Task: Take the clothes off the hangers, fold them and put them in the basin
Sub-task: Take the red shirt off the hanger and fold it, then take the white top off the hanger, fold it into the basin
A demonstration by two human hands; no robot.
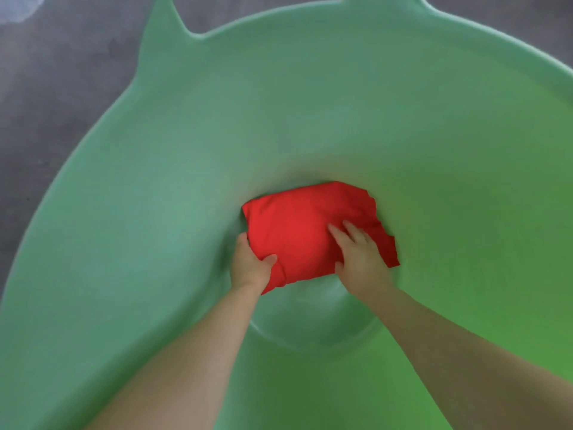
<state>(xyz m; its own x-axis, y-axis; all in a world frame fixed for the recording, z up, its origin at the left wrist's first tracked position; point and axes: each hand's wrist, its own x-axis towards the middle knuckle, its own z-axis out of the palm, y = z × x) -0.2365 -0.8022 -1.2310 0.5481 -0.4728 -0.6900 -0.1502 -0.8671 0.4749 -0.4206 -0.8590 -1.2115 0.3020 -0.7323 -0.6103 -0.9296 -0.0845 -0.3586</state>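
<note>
i see the folded red cloth bundle [307, 231] mid-frame in the big green plastic basin [186, 135], long axis left-right; my left hand [251, 265] pinches its near-left corner, my right hand [359, 252] lies flat on top.

The basin [279, 119] fills nearly the whole view; the floor [46, 88] shows only beyond its far-left rim and through the opening of 1 handle [161, 26] at the basin's far rim. The folded garment [297, 231] lies in the basin, on the far side of its bottom, its far edge at the foot of the far wall. 2 hands reach in over the basin's near rim. The left hand [248, 265] grips the garment's near-left corner, thumb on top. The right hand [359, 256] rests on top of the garment's right part, fingers pointing toward the basin's far wall.
</note>
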